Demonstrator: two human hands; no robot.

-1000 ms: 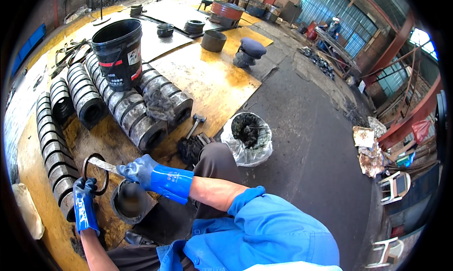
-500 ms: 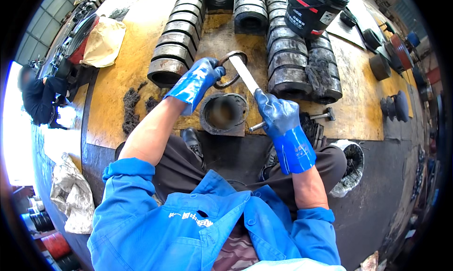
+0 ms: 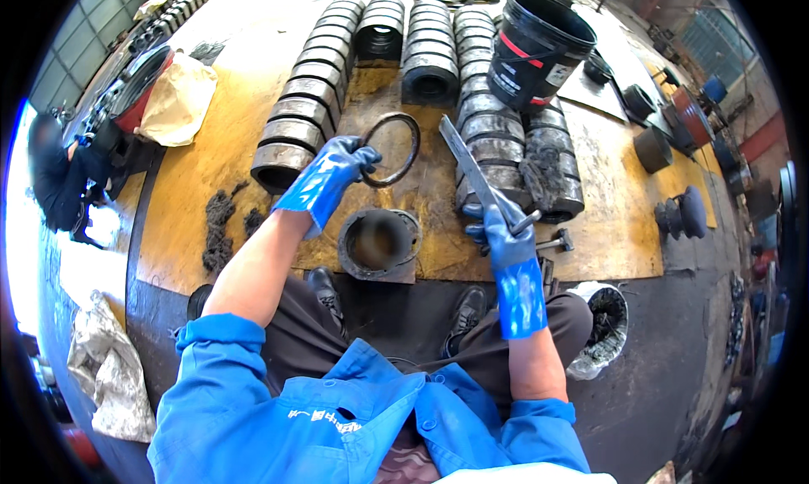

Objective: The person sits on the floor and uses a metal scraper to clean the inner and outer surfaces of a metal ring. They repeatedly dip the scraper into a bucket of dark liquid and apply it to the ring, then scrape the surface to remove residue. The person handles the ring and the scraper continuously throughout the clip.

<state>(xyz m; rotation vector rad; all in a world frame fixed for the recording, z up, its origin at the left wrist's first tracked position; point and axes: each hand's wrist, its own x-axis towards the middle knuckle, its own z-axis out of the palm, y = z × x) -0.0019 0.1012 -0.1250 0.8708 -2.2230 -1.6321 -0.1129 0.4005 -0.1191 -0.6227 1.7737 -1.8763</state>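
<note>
- L hand [image 3: 345, 162], gloved: fingers clamped on left side of dark ring [image 3: 416, 147], held up approx. above the hollow block [image 3: 383, 273] near the knees.
- R hand [image 3: 509, 238], gloved: clamped round handle of flat blade tool [image 3: 468, 164]; blade points up & left, tip just beside ring, not touching. Hands well apart.
- Risk: ring prob. slips if glove is greasy or grip on the one side is too light; could drop onto block or floor sheet [image 3: 442, 252].
- Risk: blade might nick ring or L glove if swung in too fast, as tip is close.
- Risk: R hand may knock hammer [image 3: 563, 240], just beside/behind it.
- Hidden: most of tool handle, inside R palm; part of ring under L fingers; hammer's handle partly behind R hand.
- Hard to see: block's bore, blurred; can't tell what's inside. Co-worker [image 3: 63, 176] at far left, also partly blurred.
</note>
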